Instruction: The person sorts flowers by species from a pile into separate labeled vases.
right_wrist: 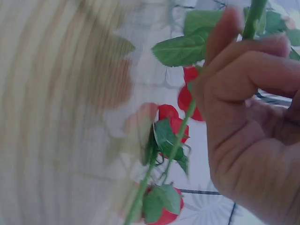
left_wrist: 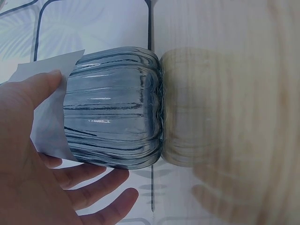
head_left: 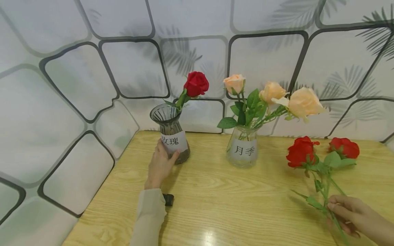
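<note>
On the left of the table, a grey ribbed glass vase (head_left: 167, 128) with a white paper label holds a single red rose (head_left: 196, 84). My left hand (head_left: 160, 164) grips this vase low at its label, its thumb lying over the paper in the left wrist view and its other fingers round the far side. At the right, my right hand (head_left: 354, 213) pinches the green stem (right_wrist: 255, 18) of a red rose (head_left: 302, 152) over the table. Another red rose (head_left: 344, 147) lies just beyond it, and its stem partly overlaps the held one.
A clear glass vase (head_left: 241, 160) with a white label stands in the middle, holding several peach roses (head_left: 304, 102). Behind the wooden table (head_left: 215, 205) rises a patterned wall covering (head_left: 197, 51). A small black object (head_left: 168, 200) shows beside the left wrist.
</note>
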Motion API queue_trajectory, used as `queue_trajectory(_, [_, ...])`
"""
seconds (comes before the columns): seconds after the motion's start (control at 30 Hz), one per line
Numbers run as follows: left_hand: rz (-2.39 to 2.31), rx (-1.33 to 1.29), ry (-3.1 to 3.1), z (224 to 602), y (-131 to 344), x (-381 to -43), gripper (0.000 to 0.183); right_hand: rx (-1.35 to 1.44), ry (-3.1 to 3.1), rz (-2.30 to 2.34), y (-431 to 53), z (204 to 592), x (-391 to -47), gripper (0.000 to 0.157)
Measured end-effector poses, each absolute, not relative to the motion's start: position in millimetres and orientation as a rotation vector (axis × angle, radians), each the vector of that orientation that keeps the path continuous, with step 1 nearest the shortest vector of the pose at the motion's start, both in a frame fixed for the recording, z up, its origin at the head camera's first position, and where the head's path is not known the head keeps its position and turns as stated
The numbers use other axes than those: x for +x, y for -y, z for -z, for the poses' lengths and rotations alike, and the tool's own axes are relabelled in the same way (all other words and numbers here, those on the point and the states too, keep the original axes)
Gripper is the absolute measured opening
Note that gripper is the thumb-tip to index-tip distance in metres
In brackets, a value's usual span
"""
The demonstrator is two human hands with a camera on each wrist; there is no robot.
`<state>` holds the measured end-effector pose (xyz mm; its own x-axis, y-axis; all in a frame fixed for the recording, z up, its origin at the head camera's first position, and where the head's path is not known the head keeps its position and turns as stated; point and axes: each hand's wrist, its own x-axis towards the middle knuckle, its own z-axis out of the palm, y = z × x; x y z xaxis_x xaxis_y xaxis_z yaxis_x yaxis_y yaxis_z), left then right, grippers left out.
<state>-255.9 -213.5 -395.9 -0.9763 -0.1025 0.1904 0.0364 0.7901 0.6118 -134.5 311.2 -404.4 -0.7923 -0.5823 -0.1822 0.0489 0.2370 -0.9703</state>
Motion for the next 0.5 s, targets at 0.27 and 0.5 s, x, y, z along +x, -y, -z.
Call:
queue_trajectory(0.27, [0.948,0.049,2.774,395.4,213.3,-256.1,0.086,-0.256,-1.999,1.666,-313.4,408.5,-132.9,0.025])
queue_trajectory(0.5, [0.957,0.048,2.763,396.1,214.0,-256.4,0.087,-0.307,-1.988,1.716,-313.5,413.0,-130.1,0.026])
